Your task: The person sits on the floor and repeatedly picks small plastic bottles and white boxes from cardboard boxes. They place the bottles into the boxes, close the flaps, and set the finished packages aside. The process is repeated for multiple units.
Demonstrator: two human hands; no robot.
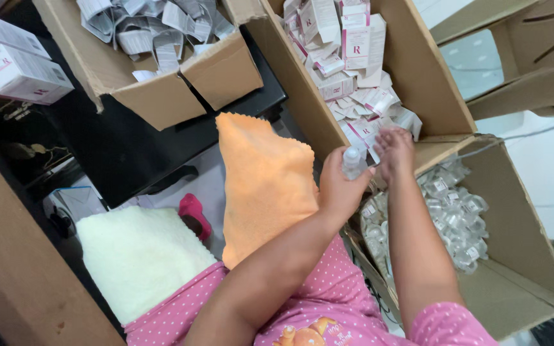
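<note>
Cardboard boxes crowd the floor around a seated person in a pink dotted top, seen from the head camera looking down. At centre, the left hand [340, 189] grips a small clear bottle [352, 162] with a white cap, its fingers wrapped round the lower part so that only the cap end shows. Just beside it, the right hand [394, 148] reaches into the tall box [418, 77] of small white cartons [347, 57] with pink print, fingers bent down among the cartons; whether they hold one cannot be told. Below the right arm, a second box [520, 256] lies open, filled with many more clear bottles [456, 211] heaped together. An orange cloth [264, 182] hangs between the person's knee and the tall box, and a cream towel [139, 253] lies over the lap to the left, with a pink slipper [193, 211] showing between them. At top, a third box [161, 96] holds folded paper leaflets [155, 29]. Two larger white cartons [14, 61] sit stacked at upper left above dark furniture.
</note>
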